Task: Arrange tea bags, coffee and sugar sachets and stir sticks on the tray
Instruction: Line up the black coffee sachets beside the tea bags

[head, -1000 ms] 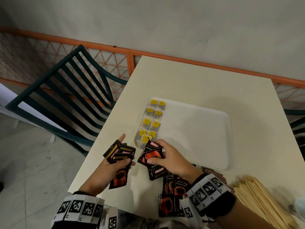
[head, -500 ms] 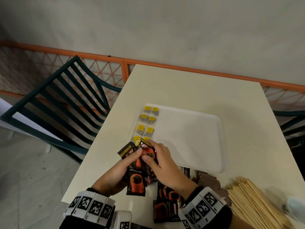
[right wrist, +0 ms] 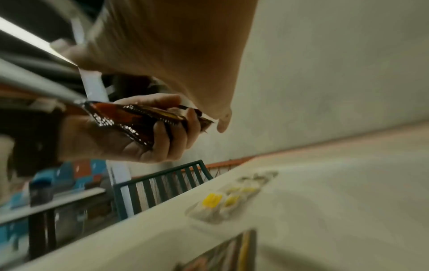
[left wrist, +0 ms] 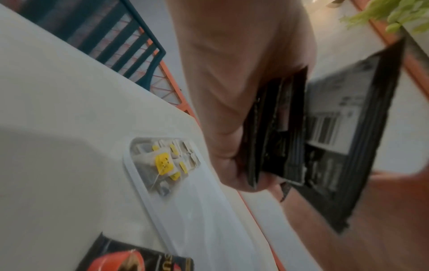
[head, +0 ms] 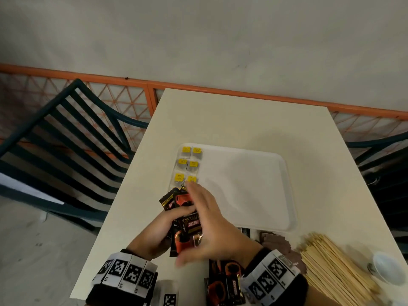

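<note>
My left hand grips a fanned stack of black and orange coffee sachets just in front of the white tray. In the right wrist view its fingers curl round the coffee sachets. My right hand hovers over the stack, blurred, with fingers spread and nothing in it. Tea bags with yellow tags lie in two columns along the tray's left side; the left wrist view shows these tea bags too. More coffee sachets lie on the table by my right wrist.
A heap of wooden stir sticks lies at the table's front right, with brown sachets beside it and a small white cup at the edge. A dark green chair stands left of the table.
My right hand brought its coffee sachet to the left hand's stack and let go of it. Its fingers now spread above the stack. The left hand moved towards the tray.
</note>
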Demonstrator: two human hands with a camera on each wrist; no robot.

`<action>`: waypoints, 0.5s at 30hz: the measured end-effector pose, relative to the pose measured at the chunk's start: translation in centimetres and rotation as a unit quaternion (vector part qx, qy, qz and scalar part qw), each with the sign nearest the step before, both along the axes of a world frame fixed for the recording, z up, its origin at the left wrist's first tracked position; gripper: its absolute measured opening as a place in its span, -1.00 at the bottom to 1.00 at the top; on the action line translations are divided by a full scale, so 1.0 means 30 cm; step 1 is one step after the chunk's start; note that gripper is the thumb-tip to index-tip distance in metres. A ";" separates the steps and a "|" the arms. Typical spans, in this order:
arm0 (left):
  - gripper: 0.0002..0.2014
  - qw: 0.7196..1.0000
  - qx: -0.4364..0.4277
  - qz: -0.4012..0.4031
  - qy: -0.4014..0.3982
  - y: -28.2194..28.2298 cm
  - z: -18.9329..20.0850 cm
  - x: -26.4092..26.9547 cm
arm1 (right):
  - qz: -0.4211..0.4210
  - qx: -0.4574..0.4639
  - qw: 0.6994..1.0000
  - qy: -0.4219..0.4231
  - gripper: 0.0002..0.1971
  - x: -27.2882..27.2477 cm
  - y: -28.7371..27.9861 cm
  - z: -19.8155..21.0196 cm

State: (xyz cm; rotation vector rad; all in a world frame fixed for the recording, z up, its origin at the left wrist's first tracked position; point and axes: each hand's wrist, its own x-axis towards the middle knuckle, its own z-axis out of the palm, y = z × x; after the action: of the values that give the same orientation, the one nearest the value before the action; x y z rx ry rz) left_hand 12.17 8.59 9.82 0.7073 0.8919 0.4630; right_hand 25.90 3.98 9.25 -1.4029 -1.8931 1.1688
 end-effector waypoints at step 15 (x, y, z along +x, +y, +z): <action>-0.79 0.991 -0.019 -0.129 0.035 0.178 -0.070 0.013 | -0.010 0.080 0.992 -0.096 -0.05 -0.009 0.175 -0.020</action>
State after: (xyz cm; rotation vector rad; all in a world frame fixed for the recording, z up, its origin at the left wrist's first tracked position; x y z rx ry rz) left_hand 12.56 13.94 7.71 0.7956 0.8596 0.1921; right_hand 25.64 9.22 8.65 -1.4852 -2.0478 0.8787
